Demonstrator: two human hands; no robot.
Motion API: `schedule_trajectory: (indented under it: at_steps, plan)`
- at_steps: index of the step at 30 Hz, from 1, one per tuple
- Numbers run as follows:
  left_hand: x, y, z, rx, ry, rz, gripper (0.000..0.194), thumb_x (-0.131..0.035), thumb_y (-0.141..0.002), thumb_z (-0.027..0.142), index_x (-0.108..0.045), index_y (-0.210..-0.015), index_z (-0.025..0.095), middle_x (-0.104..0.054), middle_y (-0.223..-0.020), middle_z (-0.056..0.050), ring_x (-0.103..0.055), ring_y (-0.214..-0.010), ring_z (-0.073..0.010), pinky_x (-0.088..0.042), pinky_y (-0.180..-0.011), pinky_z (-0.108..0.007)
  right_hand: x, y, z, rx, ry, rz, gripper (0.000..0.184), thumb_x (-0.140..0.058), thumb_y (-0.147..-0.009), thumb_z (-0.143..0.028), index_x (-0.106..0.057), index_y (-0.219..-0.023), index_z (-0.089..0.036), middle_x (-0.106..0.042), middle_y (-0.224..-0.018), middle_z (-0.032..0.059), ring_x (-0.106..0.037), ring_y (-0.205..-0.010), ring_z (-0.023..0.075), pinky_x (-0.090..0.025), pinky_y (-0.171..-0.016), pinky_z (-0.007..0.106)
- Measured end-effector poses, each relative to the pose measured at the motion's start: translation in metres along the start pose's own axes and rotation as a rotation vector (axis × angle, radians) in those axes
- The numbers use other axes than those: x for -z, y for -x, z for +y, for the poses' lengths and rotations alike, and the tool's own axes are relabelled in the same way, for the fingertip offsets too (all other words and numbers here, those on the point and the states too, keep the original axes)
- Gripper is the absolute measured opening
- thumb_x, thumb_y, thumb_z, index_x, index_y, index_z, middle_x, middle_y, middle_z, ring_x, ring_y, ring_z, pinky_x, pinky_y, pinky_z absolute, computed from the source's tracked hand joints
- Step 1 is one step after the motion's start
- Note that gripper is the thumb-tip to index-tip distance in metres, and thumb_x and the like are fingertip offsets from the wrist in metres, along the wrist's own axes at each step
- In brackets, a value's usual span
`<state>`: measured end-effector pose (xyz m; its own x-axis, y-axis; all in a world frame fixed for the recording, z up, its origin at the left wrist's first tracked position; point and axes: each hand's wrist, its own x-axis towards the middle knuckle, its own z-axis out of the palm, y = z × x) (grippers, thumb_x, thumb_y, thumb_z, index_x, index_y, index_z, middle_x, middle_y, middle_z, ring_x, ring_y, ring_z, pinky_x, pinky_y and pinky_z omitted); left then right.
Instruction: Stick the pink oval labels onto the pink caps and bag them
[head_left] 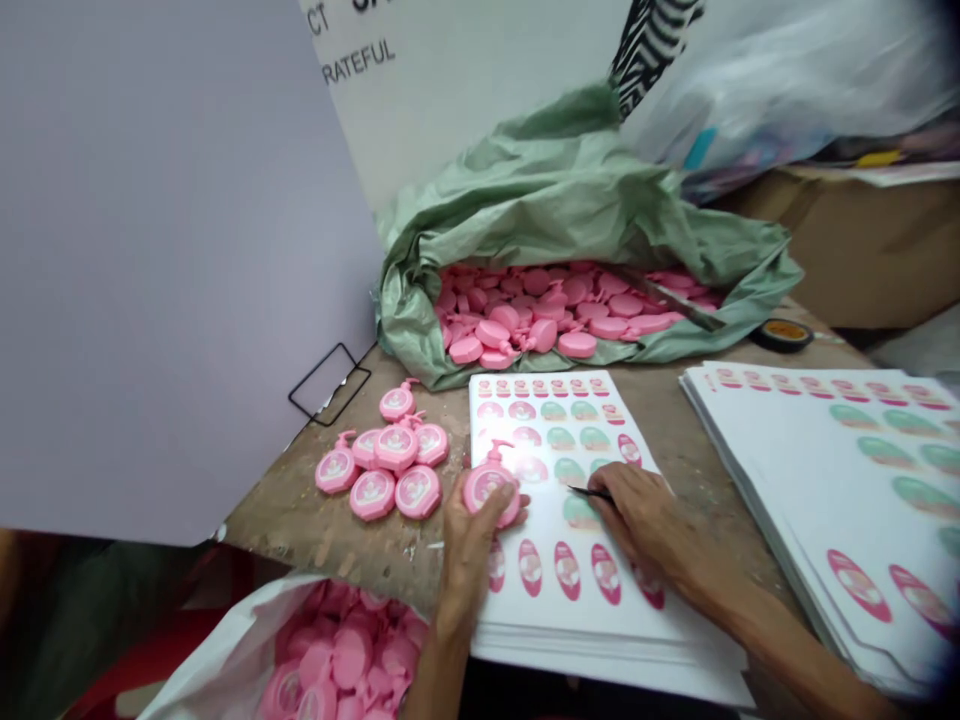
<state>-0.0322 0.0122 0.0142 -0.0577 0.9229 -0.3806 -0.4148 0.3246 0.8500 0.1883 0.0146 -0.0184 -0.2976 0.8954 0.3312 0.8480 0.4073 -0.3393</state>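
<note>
My left hand (466, 535) is closed around a pink toy pump bottle (481, 486), its nozzle up and a round label on its front, with the thumb across it. The bottle is held over the left part of a stack of sticker sheets (540, 622), printed with pink ovals and green-and-pink rounded stickers. On that stack rests my right hand (645, 510), pinching a thin dark pointed tool (582, 490), whose tip points left near a green sticker. Whether it is tweezers or a blade, I cannot tell. Left of the stack lies a small heap of labelled pink bottles (395, 446).
A green sack (525, 215) full of pink bottle pieces lies open at the back. Below the table's left edge, a white bag (225, 655) holds more. At right are another sheet stack (780, 490) and a tape roll (781, 335). A wire stand (330, 385) is by the wall.
</note>
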Motion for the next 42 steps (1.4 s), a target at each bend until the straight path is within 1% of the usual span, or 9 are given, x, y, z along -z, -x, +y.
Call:
schedule_trajectory:
  at_steps: [6,11,17,20,22,28,31,38,42]
  plan:
    - [0.046,-0.043,0.029,-0.273,-0.444,0.402,0.044,-0.068,-0.076,0.051,-0.067,-0.102,0.015,-0.07,-0.099,-0.01,-0.063,-0.099,-0.0282,-0.048,-0.09,-0.039,0.041,-0.065,0.02,-0.283,-0.053,0.072,0.014,-0.038,-0.096,-0.031,-0.048,-0.101,-0.023,-0.066,-0.074,0.0035,-0.061,-0.056,0.0168,-0.042,-0.053,0.026]
    - [0.074,-0.072,0.047,-0.379,-0.818,0.599,0.047,-0.054,-0.081,0.057,-0.063,-0.101,0.016,-0.067,-0.096,-0.014,-0.061,-0.099,-0.0346,-0.045,-0.091,-0.047,0.048,-0.138,0.059,-0.212,0.119,0.129,0.029,-0.049,-0.091,-0.031,-0.054,-0.112,-0.012,-0.069,-0.077,0.0093,-0.066,-0.068,0.0182,-0.036,-0.056,0.024]
    - [0.069,-0.048,0.052,-0.633,-1.129,0.717,0.059,-0.054,-0.084,0.05,-0.051,-0.126,0.01,-0.043,-0.138,-0.025,-0.039,-0.131,-0.0395,-0.035,-0.104,-0.054,0.039,-0.164,0.069,-0.083,0.23,0.15,0.014,-0.052,-0.089,-0.02,-0.062,-0.081,-0.013,-0.068,-0.068,0.0097,-0.062,-0.062,0.0144,-0.033,-0.057,0.023]
    - [0.05,-0.028,0.048,-0.781,-0.999,0.71,0.05,-0.056,-0.085,0.045,-0.056,-0.124,0.013,-0.039,-0.142,-0.022,-0.034,-0.135,-0.0372,-0.029,-0.11,-0.052,0.045,-0.152,0.062,0.017,0.26,0.151,0.02,-0.047,-0.091,-0.02,-0.065,-0.087,-0.012,-0.07,-0.075,0.0131,-0.064,-0.07,0.0172,-0.038,-0.064,0.026]
    - [0.031,-0.021,0.043,-0.68,-0.764,0.5,0.039,-0.058,-0.085,0.043,-0.062,-0.113,0.016,-0.056,-0.126,-0.017,-0.05,-0.122,-0.0325,-0.036,-0.106,-0.047,0.049,-0.133,0.053,0.089,0.268,0.134,0.023,-0.046,-0.092,-0.022,-0.067,-0.096,-0.012,-0.07,-0.078,0.014,-0.064,-0.074,0.02,-0.041,-0.069,0.029]
    - [-0.036,-0.02,0.015,0.139,0.144,-0.366,0.055,-0.057,-0.083,0.06,-0.064,-0.107,0.011,-0.068,-0.102,-0.017,-0.067,-0.09,-0.0255,-0.053,-0.08,-0.039,0.044,-0.051,0.004,0.608,0.186,0.179,0.031,-0.051,-0.09,-0.016,-0.06,-0.12,-0.018,-0.065,-0.068,0.0021,-0.058,-0.062,0.0179,-0.044,-0.065,0.034]
    - [-0.046,-0.016,0.007,0.153,0.25,-0.369,0.043,-0.07,-0.079,0.044,-0.063,-0.106,0.01,-0.069,-0.095,-0.013,-0.068,-0.084,-0.0219,-0.055,-0.072,-0.032,0.041,-0.027,-0.02,0.578,0.081,0.22,0.033,-0.053,-0.09,-0.018,-0.057,-0.122,-0.019,-0.066,-0.075,0.0035,-0.06,-0.067,0.0183,-0.047,-0.064,0.034]
    - [-0.006,-0.003,0.03,0.146,0.267,-0.124,0.051,-0.06,-0.084,0.055,-0.062,-0.113,0.013,-0.069,-0.095,-0.013,-0.067,-0.083,-0.0221,-0.059,-0.068,-0.037,0.031,-0.015,-0.033,-0.321,-0.477,0.114,0.039,-0.031,-0.098,-0.042,-0.064,-0.088,-0.025,-0.07,-0.088,0.0048,-0.066,-0.081,0.0207,-0.054,-0.068,0.034]
    - [0.018,0.004,0.039,0.335,0.432,-0.117,0.042,-0.054,-0.088,0.042,-0.06,-0.114,0.01,-0.069,-0.096,-0.015,-0.068,-0.093,-0.0289,-0.059,-0.073,-0.046,0.013,-0.008,-0.032,-0.348,-0.558,0.057,0.035,-0.039,-0.095,-0.046,-0.064,-0.088,-0.023,-0.07,-0.083,0.0051,-0.067,-0.081,0.0216,-0.053,-0.071,0.034]
